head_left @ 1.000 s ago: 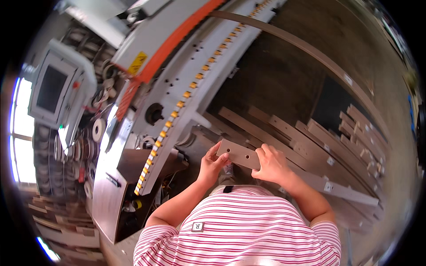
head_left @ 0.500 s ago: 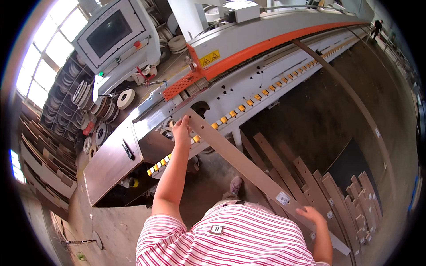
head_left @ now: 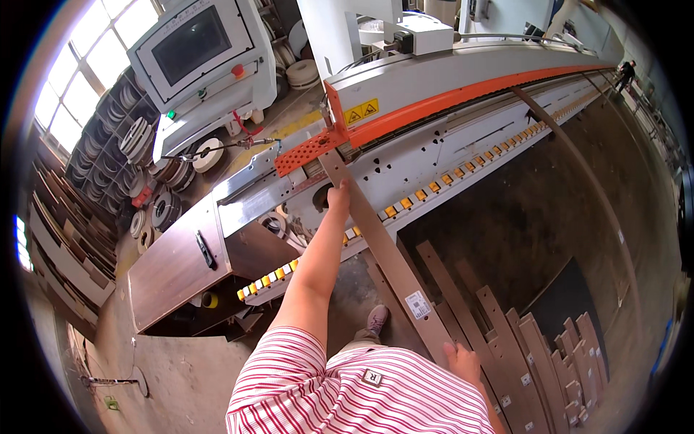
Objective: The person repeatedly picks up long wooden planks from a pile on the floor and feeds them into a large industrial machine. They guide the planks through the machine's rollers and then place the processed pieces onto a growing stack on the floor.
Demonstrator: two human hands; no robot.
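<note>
A long, narrow brown board [head_left: 387,249] slants across in front of me, with a white label on its near half. My left hand [head_left: 337,198] is closed on its left edge close to the far end. That end lies at the machine's infeed, beside an orange perforated plate [head_left: 307,152]. Near my body, my right hand [head_left: 461,362] grips the board's nearer part, with the thumb on top and the other fingers partly hidden. Below the board's middle runs a row of yellow-and-white rollers [head_left: 390,212] along the machine's rail.
The long grey machine [head_left: 463,76] with its orange strip stretches to the far right. A control panel [head_left: 195,50] stands at the left. A knife [head_left: 205,249] lies on a brown cabinet. Several brown boards [head_left: 499,325] lean at the right. Another long strip [head_left: 578,159] crosses the rail.
The board's far end has moved forward and right, up to the orange plate, with my left hand on it. My right hand has shifted left and now grips the board.
</note>
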